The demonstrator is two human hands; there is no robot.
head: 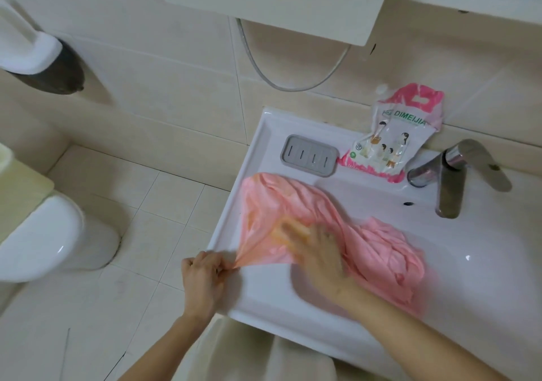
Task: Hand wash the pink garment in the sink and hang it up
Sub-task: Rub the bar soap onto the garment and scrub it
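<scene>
Left hand point(202, 278) pinches the pink garment point(293, 195) at the sink's point(484, 263) 8 o'clock rim; right hand point(321, 253), blurred, presses a yellow bar point(290, 234); grip unclear.

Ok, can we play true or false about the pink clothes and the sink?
1. The left hand pinches an edge of the pink garment. True.
2. The soap sits in the soap dish. False: the right hand holds a yellow bar on the garment.
3. The pouch stands between the dish and the tap. True.
4. The garment hangs on a hook. False: it lies on the sink.
</scene>
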